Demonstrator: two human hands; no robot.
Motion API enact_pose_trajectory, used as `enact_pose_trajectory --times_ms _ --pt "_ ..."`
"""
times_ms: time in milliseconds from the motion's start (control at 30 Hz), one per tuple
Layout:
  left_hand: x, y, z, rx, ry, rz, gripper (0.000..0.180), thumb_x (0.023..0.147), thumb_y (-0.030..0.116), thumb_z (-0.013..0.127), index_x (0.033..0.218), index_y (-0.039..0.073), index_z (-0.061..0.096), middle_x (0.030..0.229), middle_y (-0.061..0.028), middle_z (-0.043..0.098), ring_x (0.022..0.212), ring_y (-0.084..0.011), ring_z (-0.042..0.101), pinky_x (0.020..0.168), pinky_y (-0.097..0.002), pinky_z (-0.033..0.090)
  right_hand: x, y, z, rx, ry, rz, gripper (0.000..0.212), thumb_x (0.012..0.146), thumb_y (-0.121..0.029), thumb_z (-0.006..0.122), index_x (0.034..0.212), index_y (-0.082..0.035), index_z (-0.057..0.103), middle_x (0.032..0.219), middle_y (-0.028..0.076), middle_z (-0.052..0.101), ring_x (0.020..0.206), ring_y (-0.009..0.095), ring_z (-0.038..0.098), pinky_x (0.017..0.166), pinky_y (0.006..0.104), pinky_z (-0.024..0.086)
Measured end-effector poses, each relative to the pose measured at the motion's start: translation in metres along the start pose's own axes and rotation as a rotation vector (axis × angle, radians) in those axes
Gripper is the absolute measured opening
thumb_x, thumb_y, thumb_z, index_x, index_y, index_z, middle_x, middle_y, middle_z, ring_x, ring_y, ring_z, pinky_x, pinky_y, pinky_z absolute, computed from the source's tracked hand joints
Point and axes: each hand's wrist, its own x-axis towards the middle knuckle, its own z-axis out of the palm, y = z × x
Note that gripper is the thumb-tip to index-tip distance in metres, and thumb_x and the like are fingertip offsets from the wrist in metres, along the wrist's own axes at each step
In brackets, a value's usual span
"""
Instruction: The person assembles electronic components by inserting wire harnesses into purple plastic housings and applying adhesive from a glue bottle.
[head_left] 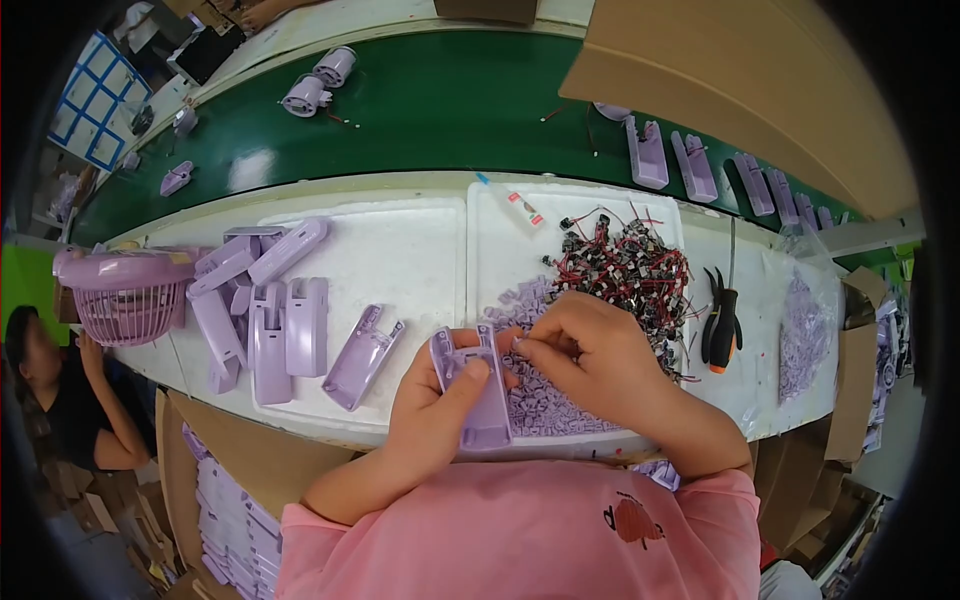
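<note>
My left hand (430,405) grips an open lilac plastic housing half (488,412), thumb pressed inside it and the hollow side facing up. Close to its right edge, my right hand (595,350) pinches with thumb and forefinger. Whatever sits between those fingertips is too small to make out. Beneath and beside the right hand spreads a heap of small lilac plastic parts (560,408). Just beyond lies a tangle of red and black wires with small components (630,265). Another housing half (365,358) rests hollow side up on the white foam tray (400,240), left of my left hand.
Several lilac housings (270,345) are stacked at left beside a lilac basket (125,300). Right of the wires lie a screwdriver (722,330) and pliers (713,300). Beyond runs a green conveyor belt (430,100) carrying lilac parts. A cardboard flap (740,90) overhangs the far right. Another person (75,400) sits left.
</note>
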Motion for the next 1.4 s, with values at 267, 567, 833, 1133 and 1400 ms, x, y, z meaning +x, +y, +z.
enact_pose_trajectory --times_ms 267,567,833,1133,1400 --pt "0.001 -0.01 0.009 -0.016 0.095 0.011 0.025 0.093 0.012 0.048 0.114 0.0 0.041 0.12 -0.0151 0.055 0.089 -0.0144 0.06 0.076 -0.0277 0.051 -0.004 0.009 0.017 -0.108 0.166 -0.232 0.009 0.075 -0.001 0.066 0.083 -0.001 0.061 0.072 0.009 0.058 0.058 0.023 0.056 0.05 0.0311 0.045" --pt "-0.001 -0.01 0.012 -0.002 0.167 0.012 0.022 0.092 0.013 0.05 0.112 0.007 0.043 0.123 -0.0193 0.051 0.088 -0.0222 0.059 0.078 -0.036 0.051 -0.002 0.006 0.015 -0.178 0.172 -0.21 0.009 0.076 0.001 0.064 0.083 -0.001 0.058 0.075 0.01 0.06 0.066 0.026 0.06 0.056 0.0333 0.048" --pt "-0.003 -0.01 0.011 -0.045 0.133 -0.006 0.027 0.092 0.015 0.051 0.114 0.001 0.041 0.113 -0.014 0.058 0.086 -0.0159 0.061 0.071 -0.0273 0.052 -0.002 0.012 0.012 -0.121 0.15 -0.172 0.011 0.075 -0.003 0.066 0.085 -0.001 0.062 0.075 0.01 0.06 0.065 0.024 0.06 0.055 0.0312 0.047" --pt "0.0 -0.005 0.009 -0.157 0.024 -0.073 0.041 0.096 0.038 0.034 0.122 0.006 0.041 0.115 -0.0144 0.054 0.098 -0.025 0.055 0.084 -0.041 0.046 -0.006 0.003 -0.003 0.261 0.148 0.16 0.008 0.078 -0.001 0.066 0.085 0.0 0.063 0.072 0.0 0.056 0.061 0.004 0.05 0.051 0.021 0.039" --pt "-0.009 -0.016 0.003 0.04 -0.165 0.261 0.065 0.081 -0.003 0.058 0.137 0.005 0.024 0.127 -0.0098 0.039 0.115 -0.0197 0.042 0.098 -0.0326 0.036 -0.011 -0.004 0.007 0.188 0.164 -0.209 0.017 0.07 0.004 0.071 0.085 -0.002 0.064 0.076 0.005 0.054 0.06 0.012 0.05 0.051 0.0227 0.039"
